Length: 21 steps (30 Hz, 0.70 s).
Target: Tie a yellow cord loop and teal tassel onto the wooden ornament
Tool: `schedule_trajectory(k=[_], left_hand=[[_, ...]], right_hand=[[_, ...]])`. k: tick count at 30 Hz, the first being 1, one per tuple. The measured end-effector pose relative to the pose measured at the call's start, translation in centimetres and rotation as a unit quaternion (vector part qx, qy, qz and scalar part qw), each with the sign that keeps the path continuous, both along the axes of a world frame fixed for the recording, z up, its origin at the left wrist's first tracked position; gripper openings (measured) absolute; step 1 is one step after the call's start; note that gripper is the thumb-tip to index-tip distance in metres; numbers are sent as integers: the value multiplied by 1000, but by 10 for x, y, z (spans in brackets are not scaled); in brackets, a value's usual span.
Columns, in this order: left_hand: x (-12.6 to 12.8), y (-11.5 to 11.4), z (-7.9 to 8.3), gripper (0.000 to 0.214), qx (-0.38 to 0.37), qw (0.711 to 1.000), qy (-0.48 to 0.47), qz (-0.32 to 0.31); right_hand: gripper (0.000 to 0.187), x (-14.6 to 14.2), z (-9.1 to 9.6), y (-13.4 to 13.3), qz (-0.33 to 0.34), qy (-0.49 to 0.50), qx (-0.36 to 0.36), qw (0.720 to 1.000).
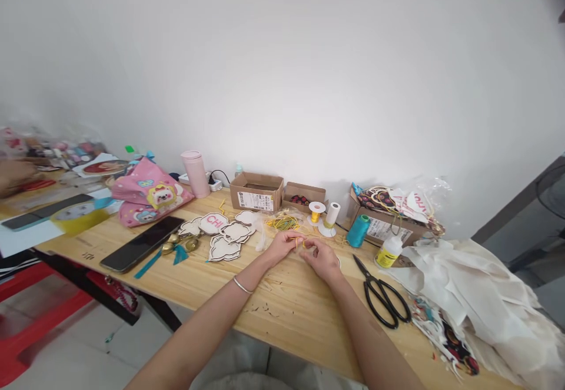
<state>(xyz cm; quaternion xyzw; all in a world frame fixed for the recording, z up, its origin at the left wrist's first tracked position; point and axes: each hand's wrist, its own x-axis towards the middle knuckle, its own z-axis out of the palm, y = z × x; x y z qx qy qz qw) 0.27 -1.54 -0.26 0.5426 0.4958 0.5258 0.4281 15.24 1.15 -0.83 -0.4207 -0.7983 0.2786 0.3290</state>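
My left hand (282, 245) and my right hand (323, 257) meet over the wooden table (286, 307), fingers pinched together on a thin yellow cord (301, 241) that runs between them. A silver bangle sits on my left wrist. Just beyond my hands lies a loose bundle of yellow cord (282, 223). To the left lie flat white cloud-shaped cutouts (223, 234), one with pink letters. Black scissors (383, 293) lie to the right of my right hand.
Two open cardboard boxes (256, 192) stand at the back, with thread spools (324, 216), a teal spool (358, 230) and a glue bottle (389, 251). White fabric (477, 296) is piled at right. A dark phone (141, 243), pink bag (150, 193) and pink cup (195, 173) lie left.
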Motion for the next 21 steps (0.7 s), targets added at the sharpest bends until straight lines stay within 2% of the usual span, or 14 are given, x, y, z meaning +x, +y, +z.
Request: schedule_trajectory(k=[2, 5, 13, 17, 21], left_hand=[[-2, -2, 3, 31, 4, 1000, -2, 7], [-5, -4, 6, 28, -4, 1000, -18, 18], [-9, 0, -5, 37, -16, 996, -80, 30], [-14, 1, 2, 35, -6, 996, -82, 29], [-17, -1, 11, 27, -8, 995, -95, 22]], right_hand=[[13, -1, 3, -2, -6, -52, 31, 998], [9, -2, 7, -2, -13, -65, 45, 997], [25, 7, 18, 1, 23, -54, 86, 995], [30, 2, 17, -3, 86, 14, 70, 994], [38, -5, 14, -6, 77, -32, 79, 993]])
